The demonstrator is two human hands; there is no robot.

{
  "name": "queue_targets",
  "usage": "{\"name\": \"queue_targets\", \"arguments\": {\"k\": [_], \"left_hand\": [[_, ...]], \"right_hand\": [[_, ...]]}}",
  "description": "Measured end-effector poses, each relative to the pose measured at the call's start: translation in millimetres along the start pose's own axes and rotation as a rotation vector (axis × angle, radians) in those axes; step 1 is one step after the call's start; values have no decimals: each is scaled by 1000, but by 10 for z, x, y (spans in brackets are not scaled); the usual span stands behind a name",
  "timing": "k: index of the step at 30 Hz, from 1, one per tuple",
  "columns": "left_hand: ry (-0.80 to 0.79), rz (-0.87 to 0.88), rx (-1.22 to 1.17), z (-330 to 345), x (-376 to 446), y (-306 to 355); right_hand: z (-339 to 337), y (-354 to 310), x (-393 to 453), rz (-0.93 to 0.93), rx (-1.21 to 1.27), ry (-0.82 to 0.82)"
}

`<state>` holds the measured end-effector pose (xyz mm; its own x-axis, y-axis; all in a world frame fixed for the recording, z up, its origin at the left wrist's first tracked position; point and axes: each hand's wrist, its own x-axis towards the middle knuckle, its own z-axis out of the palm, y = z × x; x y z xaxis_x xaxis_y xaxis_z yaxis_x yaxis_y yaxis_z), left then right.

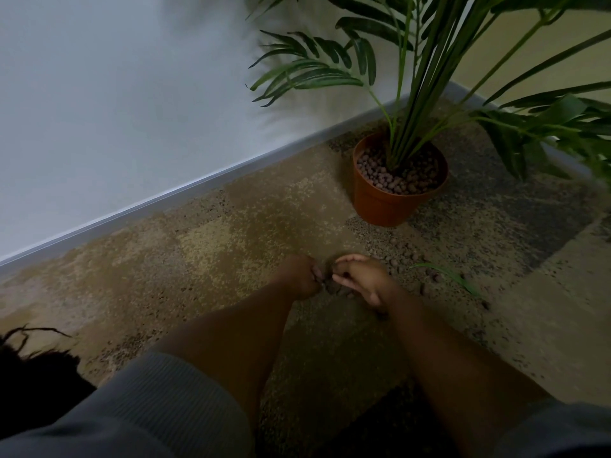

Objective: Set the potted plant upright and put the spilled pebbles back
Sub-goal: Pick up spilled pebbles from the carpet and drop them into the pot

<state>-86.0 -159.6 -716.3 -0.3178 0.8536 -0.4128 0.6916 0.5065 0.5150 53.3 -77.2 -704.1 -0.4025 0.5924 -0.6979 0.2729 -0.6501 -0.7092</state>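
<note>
Two hands meet low on the carpet (231, 233) near the six o'clock side of the scene: the left hand (299, 276) is curled into a loose fist, and the right hand (363, 279) is cupped with its fingers bent, the two nearly touching over a small dark clump of clay pebbles (334, 289). Both seem to be gathering or pinching pebbles, though whether either truly grips any is too dim to tell for certain. The terracotta-coloured plastic pot (380, 203) already stands upright at about two o'clock from the hands, close to the grey skirting board (198, 178), with the palm-like plant (406, 94) rising from it and a layer of pebbles filling its top. So the righting step looks done, and the step in hand is collecting what spilled. More loose pebbles (401, 251) lie scattered on the carpet between the hands and the pot, and further ones trail off toward four o'clock beside a fallen green leaf (446, 276). The next move likely calls for lifting the gathered handful without dropping any, carrying it toward two o'clock, and releasing it over the pot's rim between the stems, then returning for the scattered rest.
</note>
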Motion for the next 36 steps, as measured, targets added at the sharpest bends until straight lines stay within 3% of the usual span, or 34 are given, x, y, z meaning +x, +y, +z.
{"name": "queue_targets", "arguments": {"k": [5, 11, 14, 22, 31, 36], "left_hand": [[46, -128, -322, -3, 25, -18], [-123, -416, -1236, -85, -3, 211], [-178, -435, -1510, -146, -27, 282], [152, -547, -1741, -462, 328, 533], [95, -289, -1928, -897, 567, 1199], [57, -146, -1853, -1063, 764, 1580]], "right_hand": [[-70, -26, 9, 40, 280, -65], [-97, -66, -56, 76, 627, -197], [-71, -135, -70, 50, 721, -191], [-29, -545, -121, 23, 756, -166], [-105, -1232, -336, -182, 982, -92], [-151, -1564, -359, -232, 1066, -38]]}}
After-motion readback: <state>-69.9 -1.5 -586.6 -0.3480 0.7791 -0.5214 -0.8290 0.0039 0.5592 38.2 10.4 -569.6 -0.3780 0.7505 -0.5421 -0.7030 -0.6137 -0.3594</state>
